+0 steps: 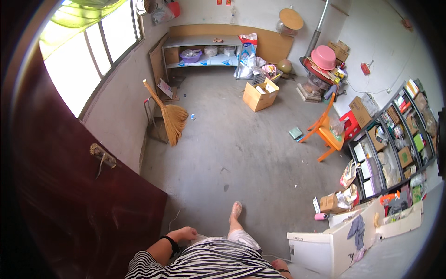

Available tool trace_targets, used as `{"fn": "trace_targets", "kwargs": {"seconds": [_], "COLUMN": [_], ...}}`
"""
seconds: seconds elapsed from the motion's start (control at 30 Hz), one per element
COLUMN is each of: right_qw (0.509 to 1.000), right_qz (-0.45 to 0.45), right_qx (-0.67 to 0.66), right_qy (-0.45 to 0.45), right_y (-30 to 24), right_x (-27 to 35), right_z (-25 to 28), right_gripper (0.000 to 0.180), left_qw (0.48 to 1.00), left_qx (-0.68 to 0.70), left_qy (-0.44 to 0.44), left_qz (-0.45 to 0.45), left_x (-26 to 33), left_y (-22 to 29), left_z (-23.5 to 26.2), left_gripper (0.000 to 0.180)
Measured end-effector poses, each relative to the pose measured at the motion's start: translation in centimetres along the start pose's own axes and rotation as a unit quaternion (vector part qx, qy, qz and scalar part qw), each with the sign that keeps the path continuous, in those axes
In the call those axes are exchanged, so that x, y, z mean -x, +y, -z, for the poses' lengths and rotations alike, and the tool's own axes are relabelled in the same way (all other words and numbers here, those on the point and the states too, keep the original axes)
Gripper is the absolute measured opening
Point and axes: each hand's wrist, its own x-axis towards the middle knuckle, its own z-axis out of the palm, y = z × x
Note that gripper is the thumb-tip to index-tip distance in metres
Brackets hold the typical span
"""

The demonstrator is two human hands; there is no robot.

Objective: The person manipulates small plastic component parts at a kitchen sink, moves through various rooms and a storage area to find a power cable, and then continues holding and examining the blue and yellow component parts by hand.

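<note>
At seven o'clock the left hand point(186, 234) is held by the shorts point(246, 238), at five the right hand point(280, 265) near the white cabinet point(310, 249); whether fingers are closed cannot be told. At ten, the broom point(173, 120) and scrap point(193, 116) are left untouched.

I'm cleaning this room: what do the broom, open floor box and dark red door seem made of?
Broom: matte, straw-yellow, probably dried plant stalks, from the fine fanned fibers. Open box: dull brown cardboard, judging by its thin flaps. Door: smooth, dark red, with soft glossy reflections; painted wood or metal, I can't tell which.
</note>
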Motion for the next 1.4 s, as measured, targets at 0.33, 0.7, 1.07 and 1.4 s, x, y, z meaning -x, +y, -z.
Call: {"fn": "trace_targets", "kwargs": {"seconds": [0.33,0.7,1.07,1.4], "right_qw": [0.971,0.6,0.416,0.638], "right_qz": [0.146,0.539,0.542,0.388], "right_qx": [0.178,0.572,0.676,0.545], "right_qy": [-0.065,-0.15,-0.274,-0.381], "right_y": [-28.9,-44.0,-45.2,-49.9], "right_x": [-1.4,10.5,28.2,25.9], "right_z": [-19.0,-44.9,-43.5,-47.4], "right_gripper": [0.02,0.028,0.069,0.066], "left_qw": [0.995,0.996,0.9,0.897], "left_qx": [0.059,0.062,-0.347,-0.33], "left_qy": [0.049,-0.021,0.032,-0.184], "left_qz": [0.057,-0.06,-0.263,-0.227], "left_x": [-5.3,-9.6,-7.3,-15.7], "left_y": [8.7,12.4,22.6,29.6], "left_z": [13.3,28.2,49.4,56.4], "left_gripper": [0.03,0.048,0.059,0.069]}}
